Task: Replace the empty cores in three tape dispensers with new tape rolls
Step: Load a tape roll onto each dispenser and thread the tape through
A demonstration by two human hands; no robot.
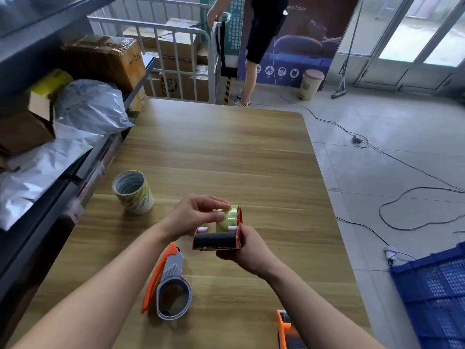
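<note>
Head: dispenser (215, 241) between left grip (193, 214), right grip (247, 251)

The one camera sits on my head and looks forward and down across the wooden table (226, 152). Its lens is wide, so the shelving (32, 23) at the left and the glass doors (412, 39) at the upper right lean and bend. My forearms enter from the bottom corners. My left hand (193, 215) and right hand (245, 250) meet close below the lens, just under mid-view, round the red dispenser (216, 241) and its tape roll (230, 219).
</note>
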